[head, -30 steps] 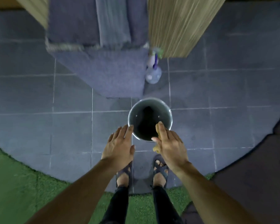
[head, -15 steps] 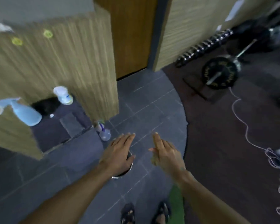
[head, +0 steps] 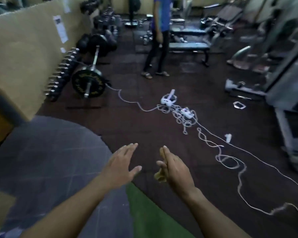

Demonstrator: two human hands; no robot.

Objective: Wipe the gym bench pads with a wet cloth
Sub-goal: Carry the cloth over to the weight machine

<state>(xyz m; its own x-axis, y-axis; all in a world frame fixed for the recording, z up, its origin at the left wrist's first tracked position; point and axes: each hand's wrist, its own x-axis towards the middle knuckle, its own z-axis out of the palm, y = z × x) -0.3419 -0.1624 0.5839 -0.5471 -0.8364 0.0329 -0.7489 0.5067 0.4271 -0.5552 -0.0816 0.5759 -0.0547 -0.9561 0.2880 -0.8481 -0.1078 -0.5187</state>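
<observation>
Reaching forward side by side, left hand [head: 122, 166] flat, grip empty; right hand [head: 175, 166] pinching yellow cloth [head: 160, 176].

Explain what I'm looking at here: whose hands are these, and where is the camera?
The camera sits on a person's head, looking forward and down, so the two bare arms are that person's own. No robot is involved. The left hand is open and empty. The right hand holds a small yellowish cloth. Ahead, across the dark gym floor, lie tangled white cables and a white headset. Farther off stands a flat bench, beside another person, with a loaded barbell left.
</observation>
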